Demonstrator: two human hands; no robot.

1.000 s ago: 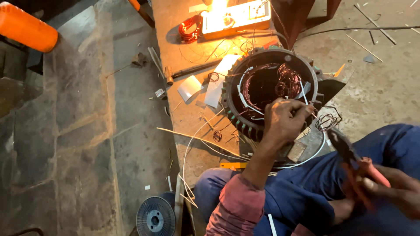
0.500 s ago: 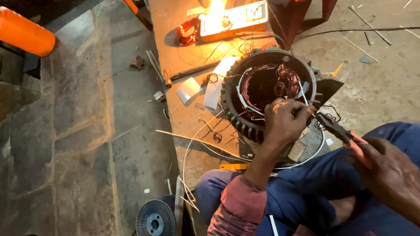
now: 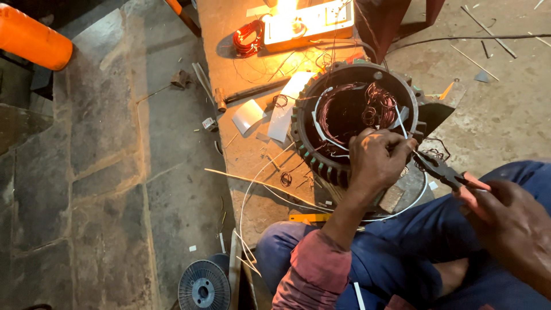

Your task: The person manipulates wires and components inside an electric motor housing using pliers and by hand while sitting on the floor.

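A round dark motor stator (image 3: 321, 143) with copper windings (image 3: 367, 109) inside stands on the concrete slab in front of me. My left hand (image 3: 376, 158) rests on its near rim, fingers pinched on a thin white sleeve and wire (image 3: 402, 123). My right hand (image 3: 508, 215) grips red-handled pliers (image 3: 442, 169), whose jaws point left and sit right beside the left fingertips at the stator's edge. My legs in blue trousers are folded below.
A lit lamp on a white board (image 3: 304, 20) and a red wire coil (image 3: 248, 35) lie at the top. A hammer (image 3: 252, 92), paper pieces (image 3: 248, 115), white tubing (image 3: 258, 183) and a wire spool (image 3: 204, 287) surround the stator. An orange cylinder (image 3: 31, 40) lies top left.
My right hand has brought the pliers up and left from beside my knee to the left fingertips at the stator rim. The left hand has stayed in place.
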